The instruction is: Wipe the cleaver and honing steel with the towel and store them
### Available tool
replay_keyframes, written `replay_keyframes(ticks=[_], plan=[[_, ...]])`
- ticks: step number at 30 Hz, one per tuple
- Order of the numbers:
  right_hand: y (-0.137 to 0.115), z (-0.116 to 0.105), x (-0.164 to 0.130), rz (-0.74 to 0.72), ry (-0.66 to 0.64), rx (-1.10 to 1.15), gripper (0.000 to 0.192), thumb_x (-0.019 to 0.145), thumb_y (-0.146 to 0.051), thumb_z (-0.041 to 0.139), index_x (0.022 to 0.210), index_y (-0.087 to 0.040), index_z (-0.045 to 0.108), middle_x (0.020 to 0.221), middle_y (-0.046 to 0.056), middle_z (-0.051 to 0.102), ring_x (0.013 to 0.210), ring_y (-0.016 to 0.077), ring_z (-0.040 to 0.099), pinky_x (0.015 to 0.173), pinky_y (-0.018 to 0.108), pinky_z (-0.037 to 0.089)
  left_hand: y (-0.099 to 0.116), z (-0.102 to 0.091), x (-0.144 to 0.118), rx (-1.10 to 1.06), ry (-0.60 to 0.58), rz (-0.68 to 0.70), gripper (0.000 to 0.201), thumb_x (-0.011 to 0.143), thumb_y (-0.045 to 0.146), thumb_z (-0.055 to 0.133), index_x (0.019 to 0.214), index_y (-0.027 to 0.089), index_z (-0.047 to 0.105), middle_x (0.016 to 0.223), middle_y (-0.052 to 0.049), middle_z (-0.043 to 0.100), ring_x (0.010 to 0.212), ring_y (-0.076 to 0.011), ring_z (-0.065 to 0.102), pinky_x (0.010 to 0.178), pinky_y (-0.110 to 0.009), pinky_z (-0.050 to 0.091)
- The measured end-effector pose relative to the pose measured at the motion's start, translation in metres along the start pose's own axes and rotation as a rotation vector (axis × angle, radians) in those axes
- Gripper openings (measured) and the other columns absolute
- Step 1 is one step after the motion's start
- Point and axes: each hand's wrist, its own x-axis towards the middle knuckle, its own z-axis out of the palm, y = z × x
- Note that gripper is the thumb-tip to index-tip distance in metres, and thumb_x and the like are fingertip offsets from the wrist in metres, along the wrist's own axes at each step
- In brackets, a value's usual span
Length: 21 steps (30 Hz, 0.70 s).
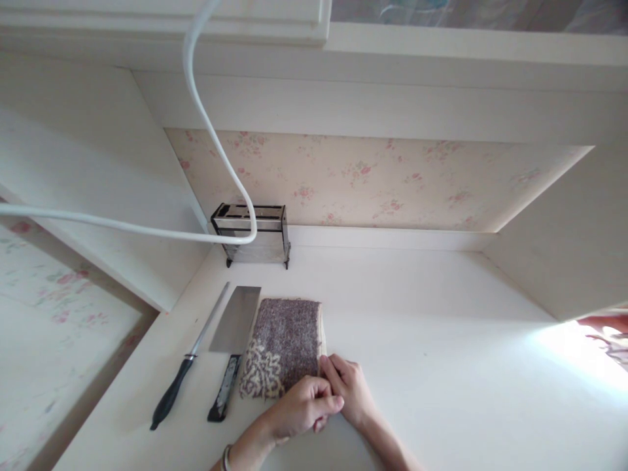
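Note:
A folded patterned cloth (287,340), dark speckled with a cream leaf print at its near left corner, lies flat on the white counter (441,340). My left hand (299,409) rests at the cloth's near edge with its fingers curled, pinching at the fabric. My right hand (348,386) lies beside it, fingertips pressing on the cloth's near right corner. Both hands touch each other at the cloth's edge.
A cleaver (234,340) with a dark handle and a honing steel (189,356) lie left of the cloth. A knife rack (252,234) stands at the back by the floral wall. A white cable (216,144) hangs across the view. Cabinet walls close both sides.

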Motion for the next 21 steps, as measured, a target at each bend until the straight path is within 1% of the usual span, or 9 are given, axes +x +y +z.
replay_keyframes(ticks=[4,7,8,10,12,14,15,18,21], plan=[[0.003,-0.005,0.008,0.105,0.041,0.226,0.049,0.092,-0.059,0.039,0.067,-0.019,0.052,0.052,-0.001,0.054,0.045,0.0104,0.045,0.047,0.023,0.034,0.017,-0.006,-0.013,-0.058,-0.003,0.020,0.036,0.086,0.046,0.055,0.065,0.018,0.046,0.054,0.004,0.045,0.048,-0.0077,0.037,0.051,-0.024,0.028],[0.000,-0.017,0.027,0.143,0.143,0.445,0.046,0.089,-0.061,0.041,0.084,-0.018,0.056,0.066,0.003,0.066,0.040,0.0099,0.047,0.042,0.024,0.034,0.043,-0.033,-0.031,-0.055,0.076,0.096,0.032,0.090,0.045,0.051,0.075,0.017,0.053,0.058,0.004,0.046,0.053,-0.0085,0.041,0.057,-0.024,0.033],[-0.003,-0.022,0.036,0.121,0.184,0.490,0.043,0.088,-0.060,0.044,0.092,-0.019,0.057,0.076,0.005,0.069,0.043,0.0102,0.050,0.044,0.024,0.037,0.052,-0.048,-0.036,-0.040,0.127,0.121,0.031,0.090,0.046,0.050,0.079,0.017,0.056,0.060,0.003,0.047,0.054,-0.0092,0.042,0.058,-0.025,0.034],[-0.014,-0.032,0.057,0.064,0.223,0.536,0.039,0.086,-0.054,0.050,0.107,-0.021,0.055,0.100,0.009,0.070,0.054,0.0123,0.059,0.050,0.026,0.045,0.073,-0.085,-0.043,0.000,0.311,0.190,0.029,0.089,0.045,0.053,0.093,0.018,0.061,0.068,0.001,0.054,0.064,-0.0121,0.051,0.065,-0.027,0.040],[-0.029,-0.039,0.081,0.024,0.188,0.522,0.036,0.083,-0.044,0.056,0.113,-0.024,0.053,0.118,0.009,0.064,0.071,0.0152,0.065,0.057,0.027,0.049,0.094,-0.127,-0.046,-0.014,0.575,0.329,0.031,0.080,0.042,0.065,0.099,0.019,0.063,0.083,-0.003,0.061,0.074,-0.0151,0.056,0.070,-0.029,0.044],[-0.049,-0.040,0.107,0.009,0.128,0.438,0.036,0.079,-0.033,0.058,0.113,-0.026,0.054,0.126,0.007,0.061,0.083,0.0166,0.065,0.063,0.028,0.051,0.116,-0.167,-0.044,-0.049,0.814,0.489,0.034,0.069,0.036,0.073,0.098,0.020,0.064,0.101,-0.004,0.061,0.085,-0.0162,0.058,0.074,-0.028,0.045],[-0.060,-0.039,0.119,0.011,0.097,0.390,0.036,0.077,-0.030,0.058,0.113,-0.027,0.055,0.127,0.006,0.060,0.088,0.0172,0.065,0.067,0.029,0.051,0.127,-0.185,-0.043,-0.071,0.902,0.538,0.033,0.067,0.032,0.074,0.096,0.021,0.064,0.101,-0.002,0.061,0.086,-0.0158,0.058,0.074,-0.028,0.046],[-0.092,-0.030,0.154,0.004,0.028,0.302,0.043,0.074,-0.025,0.060,0.117,-0.027,0.056,0.128,0.005,0.060,0.101,0.0199,0.062,0.078,0.033,0.051,0.158,-0.226,-0.038,-0.161,1.055,0.590,0.020,0.071,0.023,0.068,0.090,0.020,0.064,0.092,0.000,0.060,0.083,-0.0141,0.057,0.072,-0.026,0.045],[-0.121,-0.017,0.182,-0.015,-0.001,0.265,0.055,0.071,-0.027,0.065,0.125,-0.025,0.053,0.133,0.007,0.056,0.112,0.0231,0.057,0.093,0.038,0.046,0.182,-0.253,-0.032,-0.195,1.139,0.578,0.019,0.078,0.016,0.061,0.097,0.020,0.062,0.094,0.000,0.061,0.082,-0.0124,0.056,0.074,-0.025,0.044]])
